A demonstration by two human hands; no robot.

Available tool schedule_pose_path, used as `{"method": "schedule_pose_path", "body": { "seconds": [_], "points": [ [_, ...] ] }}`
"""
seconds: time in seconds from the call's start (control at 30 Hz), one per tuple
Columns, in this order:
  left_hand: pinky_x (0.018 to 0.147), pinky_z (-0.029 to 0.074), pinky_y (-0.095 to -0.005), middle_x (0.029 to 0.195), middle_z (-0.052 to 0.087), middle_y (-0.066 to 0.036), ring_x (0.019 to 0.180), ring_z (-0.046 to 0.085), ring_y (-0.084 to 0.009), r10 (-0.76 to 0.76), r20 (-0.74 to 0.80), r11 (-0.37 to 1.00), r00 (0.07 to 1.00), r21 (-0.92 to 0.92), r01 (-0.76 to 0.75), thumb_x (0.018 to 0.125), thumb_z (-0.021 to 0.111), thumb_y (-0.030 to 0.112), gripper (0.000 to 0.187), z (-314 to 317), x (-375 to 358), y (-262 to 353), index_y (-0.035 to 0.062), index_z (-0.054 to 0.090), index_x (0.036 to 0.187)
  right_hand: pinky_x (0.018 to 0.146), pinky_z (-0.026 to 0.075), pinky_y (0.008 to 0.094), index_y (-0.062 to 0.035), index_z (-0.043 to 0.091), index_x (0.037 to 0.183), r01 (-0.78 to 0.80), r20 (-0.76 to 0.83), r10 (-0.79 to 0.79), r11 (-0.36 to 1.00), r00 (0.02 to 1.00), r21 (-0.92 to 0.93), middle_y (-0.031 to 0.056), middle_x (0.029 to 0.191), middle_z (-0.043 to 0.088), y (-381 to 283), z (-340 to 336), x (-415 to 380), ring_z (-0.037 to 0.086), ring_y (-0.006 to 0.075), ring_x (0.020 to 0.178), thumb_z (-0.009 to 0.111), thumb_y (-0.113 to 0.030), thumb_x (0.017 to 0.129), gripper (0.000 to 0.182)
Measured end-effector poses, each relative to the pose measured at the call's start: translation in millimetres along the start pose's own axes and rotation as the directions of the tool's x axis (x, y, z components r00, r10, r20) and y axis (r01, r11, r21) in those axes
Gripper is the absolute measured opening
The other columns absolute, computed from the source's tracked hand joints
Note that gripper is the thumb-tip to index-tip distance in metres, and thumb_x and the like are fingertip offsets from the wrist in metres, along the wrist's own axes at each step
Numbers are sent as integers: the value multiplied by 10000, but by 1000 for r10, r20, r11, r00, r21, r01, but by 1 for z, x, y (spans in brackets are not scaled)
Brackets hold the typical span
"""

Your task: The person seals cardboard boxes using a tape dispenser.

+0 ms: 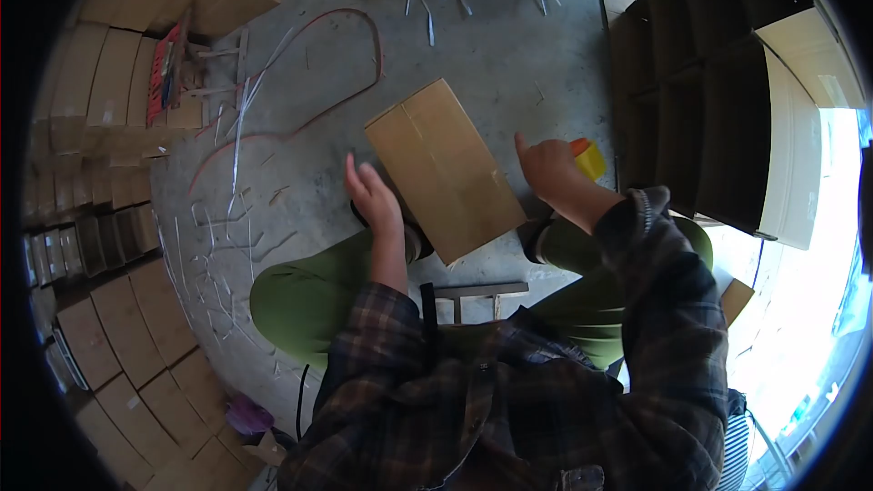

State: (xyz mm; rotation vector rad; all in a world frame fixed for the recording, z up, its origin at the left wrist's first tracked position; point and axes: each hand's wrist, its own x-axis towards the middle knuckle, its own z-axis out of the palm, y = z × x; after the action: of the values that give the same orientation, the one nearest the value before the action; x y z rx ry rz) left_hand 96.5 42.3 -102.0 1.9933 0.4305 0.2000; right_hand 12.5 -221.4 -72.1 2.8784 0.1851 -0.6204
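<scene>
Plaid sleeves and green trousers nearest, seated over the floor. Left hand spread flat beside the cardboard box, which rests tilted between the knees. Right hand curled around a yellow tape roll. Best to steady the box first, then keep the tape square to the seam.

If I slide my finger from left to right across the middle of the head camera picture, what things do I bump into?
Stacked cardboard boxes → red cord on the floor → left hand → cardboard box → right hand → yellow tape dispenser → dark flattened cartons.
</scene>
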Motion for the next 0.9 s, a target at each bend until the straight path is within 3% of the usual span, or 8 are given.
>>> {"method": "schedule_pose_path", "body": {
  "seconds": [0.07,0.1,0.2,0.3,0.53,0.63,0.87,0.9],
  "points": [
    [1075,323,-436,1376,440,-209,1282,415,-339,512,245,837,823,74,-543,957,501,196,426,-2,-14,52,-6,451,1328,530,475,324,-39,370,1434,-2,34,2,1000,999,-7,24,693,659,3,-40,-22,655,201,614,563,-172,859,621],
    [1098,286,-452,1407,410,-197,1321,367,-342,581,407,733,705,114,-671,929,538,186,452,-3,-28,72,14,452,1338,522,470,318,-43,356,1446,-9,74,10,1000,997,-17,22,693,659,-1,-51,-33,655,195,619,562,-169,858,636],
    [1138,212,-486,1472,359,-115,1400,266,-315,552,738,422,389,156,-893,903,575,214,493,13,-78,96,76,459,1362,493,464,330,-48,357,1446,-11,14,10,999,1000,33,29,689,659,-20,-56,-66,651,190,598,556,-156,855,633],
    [1129,232,-483,1450,396,-77,1390,292,-304,509,801,402,314,101,-910,880,592,210,506,28,-93,77,93,475,1358,459,452,336,-53,348,1454,47,13,-47,999,999,23,37,674,650,-44,-41,-93,641,179,564,537,-139,862,626],
    [1131,234,-468,1455,397,-50,1390,299,-275,512,799,364,317,132,-922,881,594,257,496,35,-86,71,112,496,1345,432,423,320,-3,292,1468,151,34,-157,979,987,134,32,651,620,-70,-33,-107,616,162,528,532,-122,858,667],
    [1138,221,-476,1471,381,-55,1392,296,-284,455,826,441,334,117,-890,890,582,302,513,47,-64,77,133,481,1364,427,413,318,20,263,1473,209,21,-209,978,978,-7,25,645,610,-64,-31,-109,604,155,521,544,-120,849,699],
    [1080,314,-502,1414,464,-107,1308,418,-331,631,635,253,446,376,-892,935,496,406,483,87,43,94,186,484,1364,428,406,315,19,278,1471,209,17,-209,978,978,-12,23,642,589,-64,-32,-108,583,156,507,552,-113,845,696],
    [1041,363,-482,1337,526,-126,1247,474,-347,340,723,435,601,446,-782,952,446,435,462,87,50,113,167,532,1318,431,407,315,20,287,1468,200,8,-200,980,980,9,24,644,588,-64,-31,-109,582,157,507,550,-107,844,689]
  ]
}}
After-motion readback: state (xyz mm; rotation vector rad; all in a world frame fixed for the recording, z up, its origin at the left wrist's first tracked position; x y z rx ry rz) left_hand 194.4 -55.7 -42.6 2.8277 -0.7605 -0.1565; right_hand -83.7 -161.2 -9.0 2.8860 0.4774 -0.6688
